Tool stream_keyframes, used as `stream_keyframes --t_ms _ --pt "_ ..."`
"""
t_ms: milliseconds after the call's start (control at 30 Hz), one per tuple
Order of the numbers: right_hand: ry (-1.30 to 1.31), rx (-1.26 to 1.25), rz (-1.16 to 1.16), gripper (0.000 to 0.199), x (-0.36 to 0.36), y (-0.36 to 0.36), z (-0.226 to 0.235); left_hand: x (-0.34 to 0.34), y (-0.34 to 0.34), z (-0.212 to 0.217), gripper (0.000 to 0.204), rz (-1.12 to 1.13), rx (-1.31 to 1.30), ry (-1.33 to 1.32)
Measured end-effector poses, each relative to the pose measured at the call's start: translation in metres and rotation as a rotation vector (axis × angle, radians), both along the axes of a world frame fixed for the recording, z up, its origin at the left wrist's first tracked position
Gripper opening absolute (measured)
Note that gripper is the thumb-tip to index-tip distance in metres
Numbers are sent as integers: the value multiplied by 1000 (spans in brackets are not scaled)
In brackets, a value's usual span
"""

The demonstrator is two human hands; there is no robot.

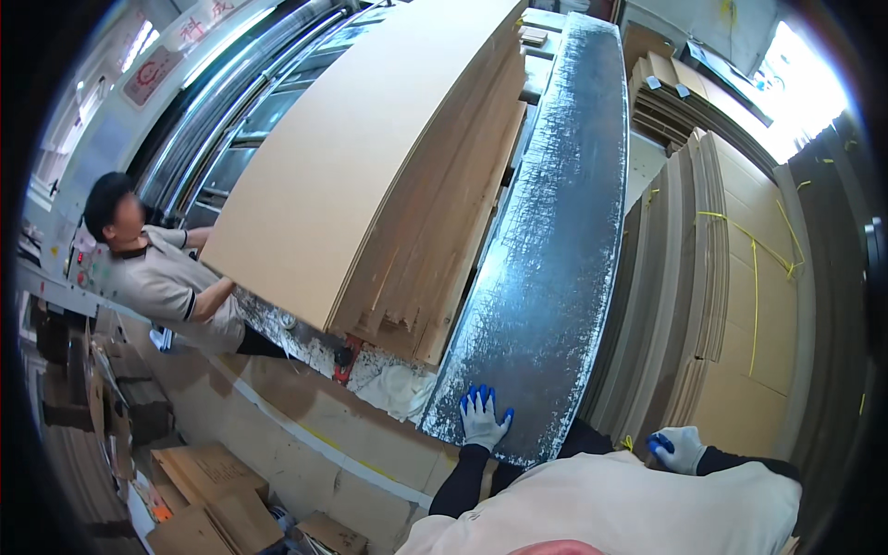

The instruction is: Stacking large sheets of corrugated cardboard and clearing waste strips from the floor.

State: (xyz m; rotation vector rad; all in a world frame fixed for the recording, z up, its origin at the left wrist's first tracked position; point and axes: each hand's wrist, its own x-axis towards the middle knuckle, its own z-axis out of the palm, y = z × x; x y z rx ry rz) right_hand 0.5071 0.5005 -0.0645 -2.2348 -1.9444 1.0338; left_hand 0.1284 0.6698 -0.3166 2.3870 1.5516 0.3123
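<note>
My left hand (484,418), in a grey glove with blue fingertips, lies flat with spread fingers on the near end of a long, scuffed metal table (564,268). In a matching glove, my right hand (680,450) is off to the right beside my body; its fingers are curled in and I see nothing in them. Left of the metal table rises a tall stack of large brown cardboard sheets (361,148). A co-worker (176,277) stands at the left with both hands at the near left edge of its top sheets.
A machine with long rollers (236,102) stands behind the co-worker. Upright cardboard bundles tied with yellow strap (740,268) line the right side. Cardboard boxes (213,499) sit on the floor at lower left. A red clamp-like part (347,359) is below the stack's near corner.
</note>
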Motion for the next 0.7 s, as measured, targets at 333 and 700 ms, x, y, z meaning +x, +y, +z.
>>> stream_keyframes --t_ms 333,700 --pt "742 -308 -565 36 88 202 -72 12 13 3 68 -5 23 -35" --pt "219 523 204 56 221 666 -110 66 131 37 64 -99 64 59"
